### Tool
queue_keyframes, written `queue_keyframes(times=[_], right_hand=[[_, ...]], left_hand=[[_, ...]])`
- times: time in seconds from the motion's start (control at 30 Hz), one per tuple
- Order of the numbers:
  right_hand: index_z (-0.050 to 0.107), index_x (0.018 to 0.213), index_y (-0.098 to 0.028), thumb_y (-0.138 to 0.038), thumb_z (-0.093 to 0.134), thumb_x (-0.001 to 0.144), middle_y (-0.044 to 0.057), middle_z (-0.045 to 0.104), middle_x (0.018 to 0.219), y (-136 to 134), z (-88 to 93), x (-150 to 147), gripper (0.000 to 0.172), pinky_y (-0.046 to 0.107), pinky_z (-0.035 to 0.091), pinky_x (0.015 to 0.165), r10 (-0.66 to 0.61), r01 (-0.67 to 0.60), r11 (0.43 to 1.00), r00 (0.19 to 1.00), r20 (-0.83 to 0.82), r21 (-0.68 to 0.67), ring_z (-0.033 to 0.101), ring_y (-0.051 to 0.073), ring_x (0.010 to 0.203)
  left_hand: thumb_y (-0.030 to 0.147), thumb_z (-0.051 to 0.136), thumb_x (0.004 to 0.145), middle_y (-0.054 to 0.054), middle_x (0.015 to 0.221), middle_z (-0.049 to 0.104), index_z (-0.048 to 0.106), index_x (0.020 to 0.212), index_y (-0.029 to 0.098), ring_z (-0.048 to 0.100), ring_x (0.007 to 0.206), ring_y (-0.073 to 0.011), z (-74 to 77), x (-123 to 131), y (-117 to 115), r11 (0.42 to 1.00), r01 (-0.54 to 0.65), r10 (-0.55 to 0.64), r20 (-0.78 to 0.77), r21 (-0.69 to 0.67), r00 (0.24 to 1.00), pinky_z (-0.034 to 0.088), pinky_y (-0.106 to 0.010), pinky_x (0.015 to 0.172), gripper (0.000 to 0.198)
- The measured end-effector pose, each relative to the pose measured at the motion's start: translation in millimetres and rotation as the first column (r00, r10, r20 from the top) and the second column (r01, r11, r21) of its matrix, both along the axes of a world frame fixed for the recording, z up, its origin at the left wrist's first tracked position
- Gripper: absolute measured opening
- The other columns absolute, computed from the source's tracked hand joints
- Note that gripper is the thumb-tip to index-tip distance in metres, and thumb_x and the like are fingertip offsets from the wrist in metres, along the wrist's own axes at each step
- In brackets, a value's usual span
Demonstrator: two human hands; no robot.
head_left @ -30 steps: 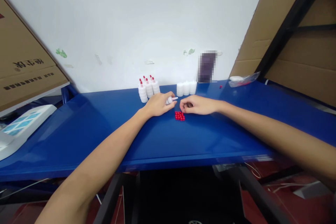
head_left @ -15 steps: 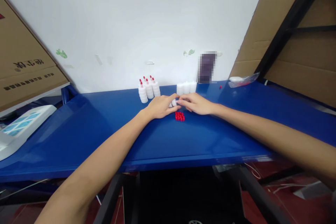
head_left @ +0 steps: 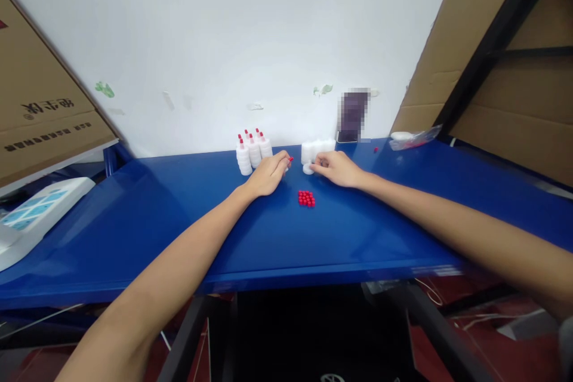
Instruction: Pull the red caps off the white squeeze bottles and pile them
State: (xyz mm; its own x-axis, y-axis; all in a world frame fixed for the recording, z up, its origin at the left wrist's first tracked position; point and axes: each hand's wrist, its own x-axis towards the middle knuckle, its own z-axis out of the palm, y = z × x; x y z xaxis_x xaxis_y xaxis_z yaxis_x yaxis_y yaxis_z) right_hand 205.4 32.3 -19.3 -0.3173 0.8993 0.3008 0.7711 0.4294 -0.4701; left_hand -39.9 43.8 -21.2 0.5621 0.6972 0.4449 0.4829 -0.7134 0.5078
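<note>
one red-tipped bottle (head_left: pixel 290 159) fills closed left hand (head_left: pixel 268 175); right hand (head_left: pixel 339 168) pinches white object (head_left: pixel 307 169).

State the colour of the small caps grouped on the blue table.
Red: the small caps show best in the head view.

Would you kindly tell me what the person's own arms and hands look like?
The left hand and right hand are gloveless, with no watch or bracelet visible. The left forearm and right forearm are bare, without sleeves.
</note>
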Motion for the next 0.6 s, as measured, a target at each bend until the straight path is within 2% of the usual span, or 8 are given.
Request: queue_keyframes(times=[0.2,0.47,0.53,0.6], right_hand=[[0.055,0.068,-0.020,-0.038,0.061,0.091,0.000,0.060,0.060,1.9,-1.8,0.2,0.030,0.030,0.036,0.065,-0.030,0.029,0.999,0.999,0.023,0.036,0.053,0.015,0.058],[0.057,0.067,-0.020,-0.041,0.060,0.092,0.001,0.061,0.060,4.2,-3.3,4.6,0.034,0.029,0.036,0.064,-0.045,0.045,0.996,0.999,0.007,0.076,0.054,0.015,0.059],[0.062,0.073,-0.019,-0.042,0.059,0.093,0.000,0.060,0.060,1.6,-2.6,4.0,0.031,0.029,0.035,0.064,0.001,-0.001,0.995,1.000,-0.005,0.095,0.052,0.014,0.058],[0.068,0.089,-0.017,-0.040,0.057,0.095,-0.002,0.060,0.061,-1.9,-1.5,2.8,0.026,0.028,0.034,0.063,0.109,-0.111,0.990,0.994,0.027,0.088,0.050,0.013,0.056]], left_hand=[[0.049,0.037,0.104,-0.001,0.075,0.064,0.061,0.092,0.018,0.058,0.069,-0.0171,-0.3,2.4,0.6,1.000,-0.027,0.027,-0.069,0.002,0.997,0.041,-0.031,0.070,0.041],[0.050,0.036,0.104,-0.002,0.077,0.066,0.063,0.094,0.019,0.058,0.070,-0.0189,0.5,1.4,-2.0,0.998,-0.015,0.026,-0.187,0.060,0.982,0.040,-0.032,0.068,0.042],[0.050,0.035,0.104,-0.002,0.077,0.066,0.063,0.093,0.019,0.059,0.071,-0.0193,0.9,1.4,-2.2,0.997,-0.013,0.028,-0.203,0.074,0.979,0.039,-0.032,0.068,0.043],[0.050,0.035,0.105,-0.002,0.077,0.065,0.063,0.094,0.019,0.059,0.071,-0.0196,1.1,1.5,-2.2,0.997,-0.008,0.025,-0.216,0.081,0.976,0.039,-0.032,0.068,0.043]])
